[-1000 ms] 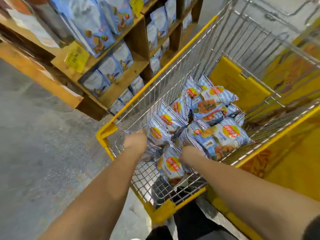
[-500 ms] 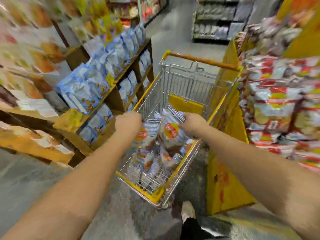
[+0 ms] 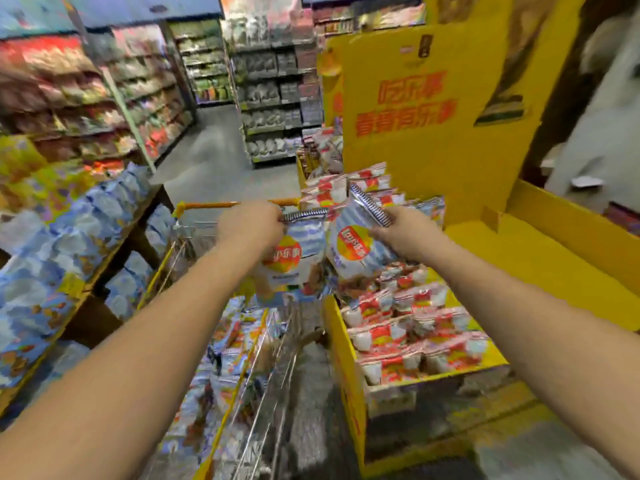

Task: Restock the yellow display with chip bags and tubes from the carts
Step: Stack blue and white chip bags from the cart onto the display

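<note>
Two arms stretched forward — left hand (image 3: 248,226) grips the top seam of a blue-striped chip bag (image 3: 292,258) above the yellow-trimmed wire cart (image 3: 221,424); right hand (image 3: 401,230) pinches a second striped bag (image 3: 358,249) over the yellow cardboard display (image 3: 346,348). Fingers hidden, frame blurred.

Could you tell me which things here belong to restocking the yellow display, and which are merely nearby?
Part of the job:
left hand gripping a blue-striped chip bag
right hand gripping a second striped bag
cart holding more blue bags
yellow display with red-and-white bags

Just nearby:
wooden shelf of blue packets
aisle shelving behind
</note>
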`<action>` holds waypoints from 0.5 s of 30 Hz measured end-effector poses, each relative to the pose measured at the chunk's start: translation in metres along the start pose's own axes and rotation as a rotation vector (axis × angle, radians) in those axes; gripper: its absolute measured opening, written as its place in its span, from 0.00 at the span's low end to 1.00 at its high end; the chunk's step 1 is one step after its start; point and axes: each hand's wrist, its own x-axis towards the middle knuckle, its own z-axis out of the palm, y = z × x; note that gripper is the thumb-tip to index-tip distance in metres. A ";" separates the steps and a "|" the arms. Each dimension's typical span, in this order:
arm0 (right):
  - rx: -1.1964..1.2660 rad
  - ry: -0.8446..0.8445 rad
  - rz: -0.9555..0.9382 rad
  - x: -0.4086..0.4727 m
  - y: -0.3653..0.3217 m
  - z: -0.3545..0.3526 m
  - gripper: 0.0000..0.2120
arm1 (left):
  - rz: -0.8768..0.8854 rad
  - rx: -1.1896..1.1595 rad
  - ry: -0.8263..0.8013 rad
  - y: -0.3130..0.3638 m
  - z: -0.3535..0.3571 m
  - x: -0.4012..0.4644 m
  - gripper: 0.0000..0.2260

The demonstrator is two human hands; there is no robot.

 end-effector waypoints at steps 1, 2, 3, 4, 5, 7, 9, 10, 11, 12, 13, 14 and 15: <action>-0.032 0.021 0.014 -0.002 0.027 -0.014 0.11 | 0.020 -0.018 0.004 0.029 -0.003 0.007 0.12; -0.062 0.038 0.029 -0.004 0.054 -0.029 0.09 | 0.043 -0.031 0.006 0.060 -0.005 0.013 0.12; -0.082 0.055 0.041 -0.005 0.079 -0.041 0.09 | 0.066 -0.041 0.003 0.088 -0.006 0.018 0.12; -0.102 0.060 0.059 -0.005 0.106 -0.053 0.09 | 0.088 -0.049 0.002 0.116 -0.006 0.023 0.12; -0.119 0.070 0.068 -0.006 0.133 -0.066 0.09 | 0.111 -0.059 -0.006 0.145 -0.005 0.029 0.12; -0.142 0.072 0.086 -0.003 0.185 -0.089 0.12 | 0.145 -0.081 -0.042 0.199 -0.004 0.040 0.11; -0.182 0.061 0.092 0.002 0.234 -0.113 0.10 | 0.172 -0.085 -0.074 0.249 -0.002 0.052 0.12; -0.206 0.054 0.095 0.005 0.256 -0.124 0.10 | 0.180 -0.082 -0.089 0.272 -0.002 0.059 0.12; -0.227 0.054 0.088 0.009 0.276 -0.134 0.10 | 0.186 -0.078 -0.099 0.291 -0.002 0.067 0.12; -0.246 0.052 0.081 0.015 0.294 -0.143 0.10 | 0.192 -0.076 -0.106 0.308 0.000 0.075 0.12; -0.260 0.050 0.068 0.021 0.311 -0.151 0.09 | 0.196 -0.083 -0.113 0.324 0.002 0.082 0.12; -0.274 0.049 0.059 0.027 0.328 -0.159 0.08 | 0.204 -0.090 -0.121 0.339 0.004 0.090 0.12; -0.289 0.049 0.046 0.033 0.342 -0.165 0.07 | 0.211 -0.096 -0.127 0.351 0.007 0.098 0.12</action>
